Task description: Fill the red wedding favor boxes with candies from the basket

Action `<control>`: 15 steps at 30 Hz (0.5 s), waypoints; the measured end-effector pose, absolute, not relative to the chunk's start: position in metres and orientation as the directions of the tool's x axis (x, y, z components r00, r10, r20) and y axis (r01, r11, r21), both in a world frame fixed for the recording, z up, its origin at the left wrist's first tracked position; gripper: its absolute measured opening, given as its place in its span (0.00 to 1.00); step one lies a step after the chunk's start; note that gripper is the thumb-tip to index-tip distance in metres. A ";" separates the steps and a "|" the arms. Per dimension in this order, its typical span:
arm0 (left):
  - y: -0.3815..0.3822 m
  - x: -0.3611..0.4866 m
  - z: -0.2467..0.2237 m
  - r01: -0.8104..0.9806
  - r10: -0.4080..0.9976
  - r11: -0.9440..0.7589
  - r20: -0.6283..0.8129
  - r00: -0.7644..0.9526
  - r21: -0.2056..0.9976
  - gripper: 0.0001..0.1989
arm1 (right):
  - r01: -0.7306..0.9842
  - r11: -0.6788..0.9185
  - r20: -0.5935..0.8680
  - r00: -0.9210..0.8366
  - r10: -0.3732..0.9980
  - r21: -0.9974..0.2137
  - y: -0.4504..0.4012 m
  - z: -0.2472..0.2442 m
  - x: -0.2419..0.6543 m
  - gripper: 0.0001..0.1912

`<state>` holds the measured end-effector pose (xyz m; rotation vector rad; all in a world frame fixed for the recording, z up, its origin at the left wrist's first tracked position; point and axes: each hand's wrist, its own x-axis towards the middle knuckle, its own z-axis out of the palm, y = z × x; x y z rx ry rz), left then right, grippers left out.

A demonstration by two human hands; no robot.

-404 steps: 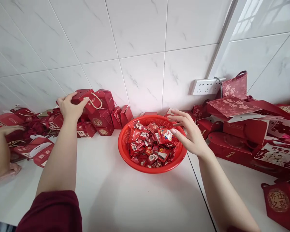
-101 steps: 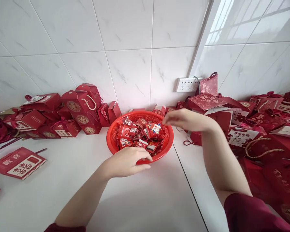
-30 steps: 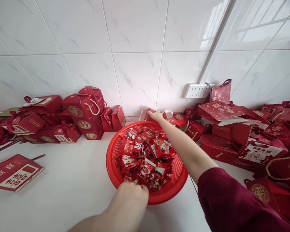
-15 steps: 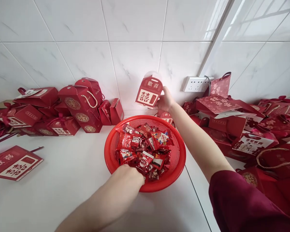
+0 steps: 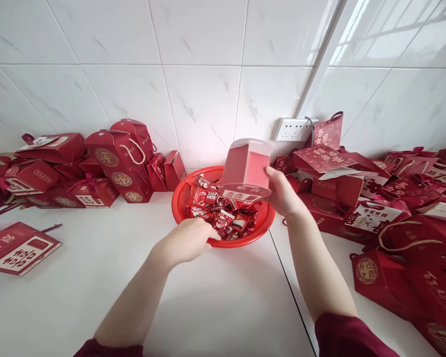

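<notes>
My left hand (image 5: 189, 239) is at the near rim of a red plastic basket (image 5: 177, 208), with its fingers curled over the edge and the thumb on the outer side. Red and dark-red wrapped candies (image 5: 223, 219) lie heaped in the basket. My right hand (image 5: 284, 192) grips a red paper gift box (image 5: 241, 166) by its right side. The box is tipped over above the far part of the basket, so its lettered end faces down toward me. It hides part of the candies and the far rim. The box's inside is out of sight.
Red gift boxes (image 5: 115, 163) are stacked along the wall at left, and a flat box (image 5: 20, 248) lies nearer on the white table (image 5: 223, 302). At right is a large pile of red boxes (image 5: 371, 213). A power strip (image 5: 295, 130) is fixed to the tiled wall.
The basket has moved away from me, toward the wall, with my left hand at its rim. My right hand has lowered the box and tipped it over above the basket.
</notes>
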<state>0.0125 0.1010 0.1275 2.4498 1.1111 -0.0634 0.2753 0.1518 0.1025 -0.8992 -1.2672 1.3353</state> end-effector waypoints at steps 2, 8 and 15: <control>0.111 0.003 0.132 0.704 0.670 -0.586 -0.248 0.699 0.402 0.10 | -0.156 0.093 0.122 -0.185 0.975 -0.983 0.151 0.092 0.270 0.23; 0.129 -0.012 0.133 0.771 0.912 -0.344 -0.002 0.409 0.536 0.23 | 0.091 0.155 0.149 -0.074 0.986 -0.984 0.151 0.074 0.257 0.33; 0.135 0.011 0.119 0.667 0.938 -0.346 0.257 0.232 0.660 0.18 | 0.205 0.244 0.227 -0.104 0.968 -0.948 0.151 0.070 0.245 0.31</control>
